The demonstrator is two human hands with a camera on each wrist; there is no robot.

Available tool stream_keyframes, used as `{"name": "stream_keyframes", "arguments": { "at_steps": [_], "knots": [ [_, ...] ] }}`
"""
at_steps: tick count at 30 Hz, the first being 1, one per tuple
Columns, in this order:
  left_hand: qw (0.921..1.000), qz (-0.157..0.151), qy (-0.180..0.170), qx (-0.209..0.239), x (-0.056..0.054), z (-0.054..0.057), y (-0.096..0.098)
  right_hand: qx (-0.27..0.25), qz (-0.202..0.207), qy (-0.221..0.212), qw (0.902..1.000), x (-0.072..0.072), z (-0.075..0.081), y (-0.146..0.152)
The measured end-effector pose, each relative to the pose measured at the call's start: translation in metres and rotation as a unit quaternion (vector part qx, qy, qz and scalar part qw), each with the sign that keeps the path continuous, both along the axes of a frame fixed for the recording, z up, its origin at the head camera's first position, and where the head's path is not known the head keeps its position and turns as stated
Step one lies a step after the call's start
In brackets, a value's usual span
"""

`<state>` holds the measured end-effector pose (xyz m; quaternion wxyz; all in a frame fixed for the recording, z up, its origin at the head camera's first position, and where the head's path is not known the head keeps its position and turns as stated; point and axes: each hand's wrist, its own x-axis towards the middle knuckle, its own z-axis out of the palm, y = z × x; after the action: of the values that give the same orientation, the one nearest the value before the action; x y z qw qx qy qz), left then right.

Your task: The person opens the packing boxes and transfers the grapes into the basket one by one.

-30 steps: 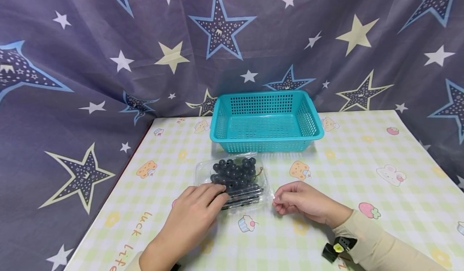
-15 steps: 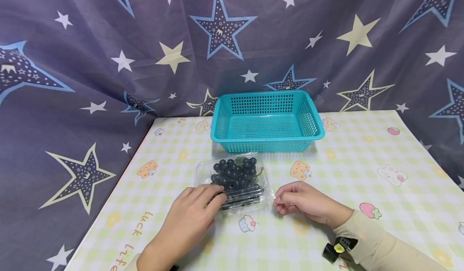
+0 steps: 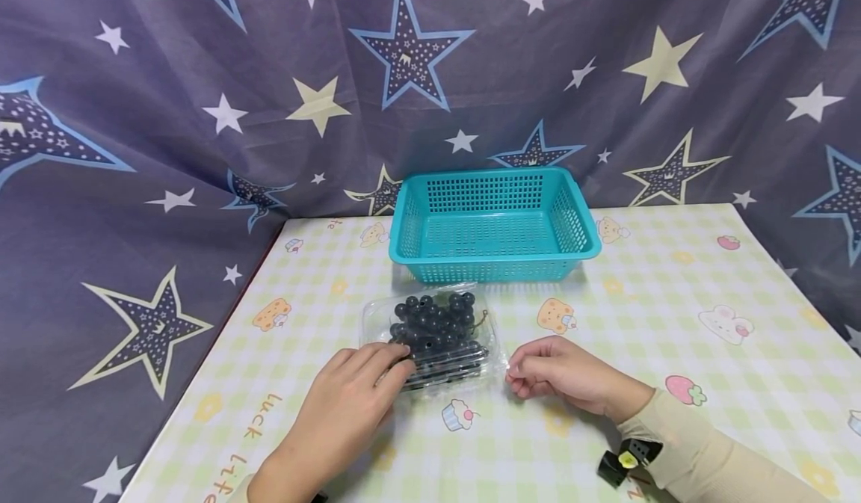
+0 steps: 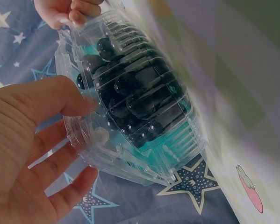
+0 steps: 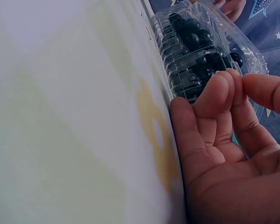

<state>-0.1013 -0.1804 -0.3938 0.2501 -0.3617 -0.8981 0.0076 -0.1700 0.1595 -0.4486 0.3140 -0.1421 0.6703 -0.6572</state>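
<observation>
Clear, glossy plastic with ribbed walls on the box (image 3: pixel 377 322), highlights winking off smooth, shiny grapes (image 3: pixel 439 321), and here's the basket (image 3: pixel 494 259) in smooth, perforated plastic, over a smooth, low-sheen table cover (image 3: pixel 659 309), against matt, softly creased curtain cloth (image 3: pixel 262 54)!

On the person's right arm we see a plain, close-fitting beige sleeve (image 3: pixel 713 447) and a blocky black wrist camera (image 3: pixel 644 450) with a bright yellow patch (image 3: pixel 628 460), matched by a beige left sleeve (image 3: pixel 241 492).
</observation>
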Motion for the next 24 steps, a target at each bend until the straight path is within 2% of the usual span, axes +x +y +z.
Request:
{"name": "stream_keyframes", "arguments": {
  "at_steps": [8,15,24],
  "knots": [
    [1.0,-0.002,0.008,0.0,-0.0002,0.0001,-0.0017,-0.001,0.0,0.0,1.0,0.0,0.0002,-0.0006],
    [0.9998,-0.016,0.013,0.008,-0.0019,-0.0001,-0.0015,-0.003,-0.005,-0.006,1.0,0.0002,0.0009,-0.0015],
    [0.999,-0.025,0.037,0.001,-0.0031,0.0004,-0.0004,-0.003,-0.005,-0.007,1.0,0.0002,0.0012,-0.0016]
  ]
}}
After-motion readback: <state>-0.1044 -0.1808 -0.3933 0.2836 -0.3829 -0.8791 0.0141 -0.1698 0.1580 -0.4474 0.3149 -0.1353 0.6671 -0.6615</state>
